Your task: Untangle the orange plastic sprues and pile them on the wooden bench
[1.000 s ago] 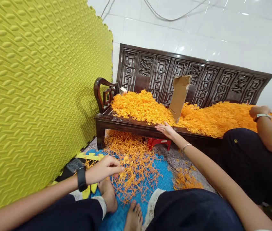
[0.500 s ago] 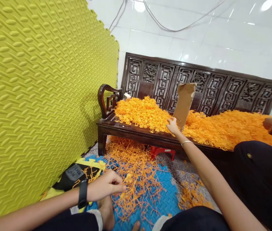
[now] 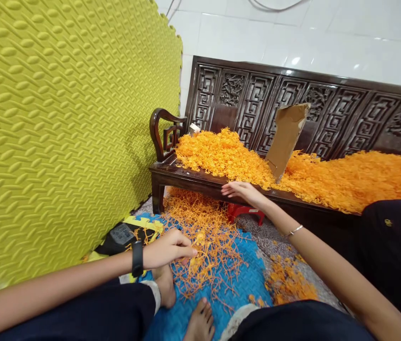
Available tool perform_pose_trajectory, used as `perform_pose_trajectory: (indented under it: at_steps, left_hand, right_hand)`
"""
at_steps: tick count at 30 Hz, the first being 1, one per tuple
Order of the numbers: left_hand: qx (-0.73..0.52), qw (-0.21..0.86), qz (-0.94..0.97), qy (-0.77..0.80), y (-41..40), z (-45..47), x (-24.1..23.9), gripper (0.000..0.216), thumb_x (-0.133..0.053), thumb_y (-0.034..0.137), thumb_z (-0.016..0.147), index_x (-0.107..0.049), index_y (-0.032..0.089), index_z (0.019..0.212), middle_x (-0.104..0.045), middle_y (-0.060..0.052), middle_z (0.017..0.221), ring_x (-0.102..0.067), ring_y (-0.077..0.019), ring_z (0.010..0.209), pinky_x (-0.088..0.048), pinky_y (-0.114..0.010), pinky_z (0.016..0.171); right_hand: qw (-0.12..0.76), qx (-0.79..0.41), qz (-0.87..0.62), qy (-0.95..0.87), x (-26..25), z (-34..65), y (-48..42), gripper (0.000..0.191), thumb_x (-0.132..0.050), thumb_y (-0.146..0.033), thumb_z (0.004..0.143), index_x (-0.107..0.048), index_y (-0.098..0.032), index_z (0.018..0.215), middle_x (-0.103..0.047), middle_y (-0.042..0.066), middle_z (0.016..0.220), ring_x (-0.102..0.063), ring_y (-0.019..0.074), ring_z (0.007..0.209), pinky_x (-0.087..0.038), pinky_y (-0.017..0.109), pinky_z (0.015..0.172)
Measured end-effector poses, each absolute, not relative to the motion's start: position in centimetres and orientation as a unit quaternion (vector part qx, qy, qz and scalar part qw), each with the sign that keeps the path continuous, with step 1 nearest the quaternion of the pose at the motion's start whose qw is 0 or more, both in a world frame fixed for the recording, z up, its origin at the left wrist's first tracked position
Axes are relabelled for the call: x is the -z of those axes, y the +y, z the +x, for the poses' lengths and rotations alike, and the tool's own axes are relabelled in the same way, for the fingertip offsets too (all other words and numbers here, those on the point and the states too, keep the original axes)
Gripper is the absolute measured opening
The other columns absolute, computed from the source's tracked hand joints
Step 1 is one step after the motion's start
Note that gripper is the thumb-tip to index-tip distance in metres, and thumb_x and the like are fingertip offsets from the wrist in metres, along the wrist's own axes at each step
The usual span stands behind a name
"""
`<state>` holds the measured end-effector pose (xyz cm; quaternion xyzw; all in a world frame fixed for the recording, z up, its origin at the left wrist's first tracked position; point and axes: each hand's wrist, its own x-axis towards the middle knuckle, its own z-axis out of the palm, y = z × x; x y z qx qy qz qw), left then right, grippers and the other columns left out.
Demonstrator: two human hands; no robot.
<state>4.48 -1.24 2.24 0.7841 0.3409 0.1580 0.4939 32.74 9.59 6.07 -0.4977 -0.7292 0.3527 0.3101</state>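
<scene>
My left hand, with a black band on the wrist, is pinched shut on a small orange piece at the edge of a loose heap of orange strands on the blue floor mat. My right hand reaches forward, fingers stretched flat, over the front edge of the dark wooden bench. It holds nothing. A big pile of orange pieces covers the bench seat just beyond it. A piece of cardboard stands in that pile.
A yellow foam wall fills the left. Another person's dark trouser leg sits at the right by the bench. A red stool stands under the bench. A dark packet lies on the mat. My bare feet rest near the heap.
My right hand has drawn back from the cardboard's foot to the bench's front edge and flattened out. The left hand keeps its pinch at the floor heap. The view has shifted.
</scene>
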Motion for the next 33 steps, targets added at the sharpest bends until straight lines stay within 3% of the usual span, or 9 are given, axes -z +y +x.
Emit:
perform_pose_trajectory:
  at_steps: [4,8,10,12,19,25,28,33]
  left_hand:
    - [-0.156,0.461,0.808,0.332,-1.8,4.3,-2.6,0.039,-0.052,0.039,0.079,-0.054,0.012,0.051,-0.041,0.004,0.045,-0.032,-0.0072,0.046,-0.023,-0.022,0.047]
    - [-0.160,0.442,0.813,0.343,-2.2,3.7,-2.7,0.039,-0.052,0.040,0.080,-0.054,0.012,0.052,-0.039,0.005,0.045,-0.032,-0.0071,0.045,-0.022,-0.022,0.046]
    - [-0.156,0.445,0.819,0.328,-2.3,3.5,-2.8,0.039,-0.052,0.041,0.080,-0.054,0.012,0.054,-0.042,0.004,0.048,-0.034,-0.0075,0.048,-0.024,-0.021,0.047]
    - [-0.150,0.442,0.829,0.308,-2.4,3.5,-2.9,0.039,-0.051,0.041,0.081,-0.053,0.013,0.055,-0.044,0.004,0.051,-0.037,-0.0078,0.051,-0.026,-0.020,0.049]
    - [-0.119,0.408,0.877,0.225,-3.3,3.8,-3.4,0.043,-0.045,0.043,0.086,-0.052,0.014,0.055,-0.047,0.003,0.053,-0.043,-0.0080,0.053,-0.032,-0.019,0.054]
    - [-0.138,0.381,0.894,0.191,-4.6,4.3,-3.8,0.040,-0.043,0.039,0.088,-0.050,0.015,0.058,-0.047,0.002,0.056,-0.045,-0.0085,0.055,-0.032,-0.020,0.056]
    - [-0.131,0.383,0.896,0.185,-4.8,3.9,-4.1,0.039,-0.046,0.035,0.086,-0.043,0.015,0.052,-0.040,0.004,0.051,-0.038,-0.0073,0.050,-0.029,-0.020,0.052]
    - [-0.108,0.419,0.861,0.269,-3.4,0.9,-4.7,0.042,-0.047,0.035,0.083,-0.044,0.015,0.047,-0.038,0.004,0.044,-0.034,-0.0070,0.044,-0.026,-0.022,0.047]
  right_hand:
    - [0.174,-0.523,-0.297,-0.780,-5.1,26.2,2.2,0.043,-0.053,-0.046,0.081,-0.059,-0.015,0.109,-0.065,0.007,0.095,-0.061,0.0142,0.081,-0.047,0.027,0.074]
    - [0.192,-0.400,-0.317,-0.838,-4.0,23.9,-1.8,0.036,-0.053,-0.045,0.081,-0.066,-0.012,0.077,-0.059,0.001,0.064,-0.052,0.0092,0.061,-0.039,0.021,0.058]
    - [0.217,-0.338,-0.331,-0.854,-3.7,24.2,-2.4,0.041,-0.050,-0.045,0.084,-0.063,-0.011,0.063,-0.055,0.000,0.058,-0.049,0.0088,0.058,-0.037,0.021,0.057]
    - [0.216,-0.348,-0.342,-0.846,-3.5,24.9,-2.8,0.043,-0.049,-0.044,0.084,-0.060,-0.012,0.058,-0.055,0.001,0.056,-0.051,0.0092,0.056,-0.038,0.021,0.057]
    - [0.155,-0.473,-0.370,-0.784,-3.6,26.9,-4.5,0.037,-0.054,-0.045,0.081,-0.065,-0.012,0.066,-0.056,0.001,0.055,-0.053,0.0094,0.051,-0.041,0.020,0.052]
    - [0.133,-0.441,-0.388,-0.799,-5.1,26.8,-6.3,0.037,-0.054,-0.044,0.081,-0.068,-0.012,0.067,-0.052,0.000,0.054,-0.046,0.0074,0.047,-0.037,0.019,0.048]
    - [0.124,-0.418,-0.387,-0.813,-5.5,27.9,-6.6,0.036,-0.053,-0.043,0.081,-0.068,-0.013,0.068,-0.053,0.001,0.054,-0.046,0.0074,0.047,-0.037,0.019,0.048]
    - [0.198,-0.393,-0.470,-0.765,-4.5,32.7,-5.7,0.039,-0.052,-0.046,0.081,-0.065,-0.013,0.063,-0.054,0.002,0.055,-0.049,0.0096,0.049,-0.039,0.021,0.048]
